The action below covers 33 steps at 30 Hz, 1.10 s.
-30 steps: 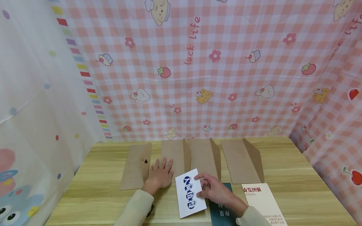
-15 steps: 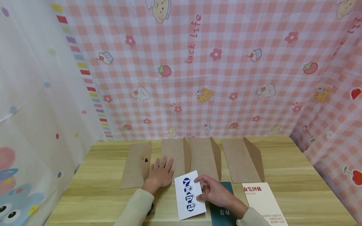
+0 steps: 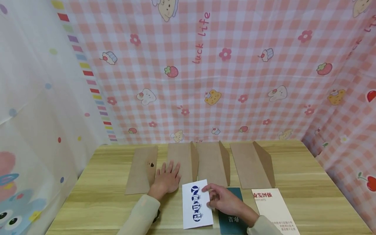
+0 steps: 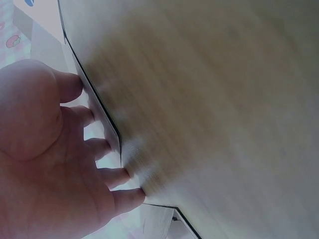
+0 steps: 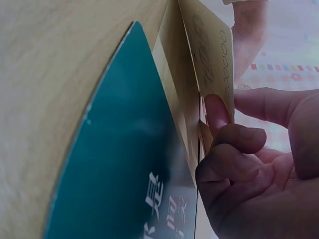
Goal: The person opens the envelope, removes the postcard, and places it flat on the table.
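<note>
My right hand (image 3: 224,200) pinches the right edge of a white card (image 3: 197,213) with dark blue lettering. In the right wrist view the card's back (image 5: 212,55) stands tilted above the table, with thumb and fingertips on either side of it. My left hand (image 3: 166,180) rests palm down with fingers spread, its fingertips over the lower left edge of a brown paper envelope (image 3: 178,155). To its left lies another brown envelope (image 3: 138,173) with a small dark mark. Beneath my right hand is a dark teal card (image 3: 230,225), partly covered by the hand and wrist.
Two more brown envelopes, a middle one (image 3: 209,160) and a right one (image 3: 245,166), lie along the back of the wooden table (image 3: 311,195) with flaps unfolded to the right. A cream card (image 3: 273,209) with red lettering lies at the front right. A checked cloth (image 3: 249,75) hangs behind.
The white card has turned a little more upright in my right hand and its top edge sits slightly lower. My left hand stays on the same spot. The view has tilted down slightly.
</note>
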{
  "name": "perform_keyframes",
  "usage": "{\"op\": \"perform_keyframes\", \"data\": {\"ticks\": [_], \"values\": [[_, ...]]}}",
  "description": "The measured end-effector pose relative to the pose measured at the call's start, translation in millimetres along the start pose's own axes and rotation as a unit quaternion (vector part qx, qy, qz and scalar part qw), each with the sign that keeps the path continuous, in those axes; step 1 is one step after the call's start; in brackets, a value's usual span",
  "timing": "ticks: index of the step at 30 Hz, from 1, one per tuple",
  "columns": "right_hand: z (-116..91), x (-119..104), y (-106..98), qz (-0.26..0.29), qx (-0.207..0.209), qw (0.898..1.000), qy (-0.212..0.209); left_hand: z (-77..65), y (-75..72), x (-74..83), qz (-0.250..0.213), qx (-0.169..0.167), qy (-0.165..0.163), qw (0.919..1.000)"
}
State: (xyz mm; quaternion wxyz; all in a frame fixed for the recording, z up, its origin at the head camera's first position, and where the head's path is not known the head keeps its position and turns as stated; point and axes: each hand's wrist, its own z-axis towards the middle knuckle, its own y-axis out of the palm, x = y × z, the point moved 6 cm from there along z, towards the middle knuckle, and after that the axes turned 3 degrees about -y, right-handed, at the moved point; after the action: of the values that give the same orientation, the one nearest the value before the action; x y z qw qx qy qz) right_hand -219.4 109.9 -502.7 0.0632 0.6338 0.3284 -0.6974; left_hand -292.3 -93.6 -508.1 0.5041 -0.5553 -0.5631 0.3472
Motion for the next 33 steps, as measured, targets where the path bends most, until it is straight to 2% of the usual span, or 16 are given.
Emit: {"op": "perform_keyframes", "data": {"ticks": [6,13,33], "values": [[-0.3,3.5,0.8,0.004,-0.009,1.000,0.018,-0.1,0.1,-0.5,-0.002,0.001,0.001,1.0000],[-0.1,5.3,2.7,-0.001,-0.008,1.000,0.009,0.3,0.9,-1.4,-0.004,-0.003,-0.001,1.0000],[-0.8,7.3,5.9,-0.015,-0.016,0.999,0.023,1.9,2.6,-1.4,0.007,-0.009,0.000,0.9999]]}}
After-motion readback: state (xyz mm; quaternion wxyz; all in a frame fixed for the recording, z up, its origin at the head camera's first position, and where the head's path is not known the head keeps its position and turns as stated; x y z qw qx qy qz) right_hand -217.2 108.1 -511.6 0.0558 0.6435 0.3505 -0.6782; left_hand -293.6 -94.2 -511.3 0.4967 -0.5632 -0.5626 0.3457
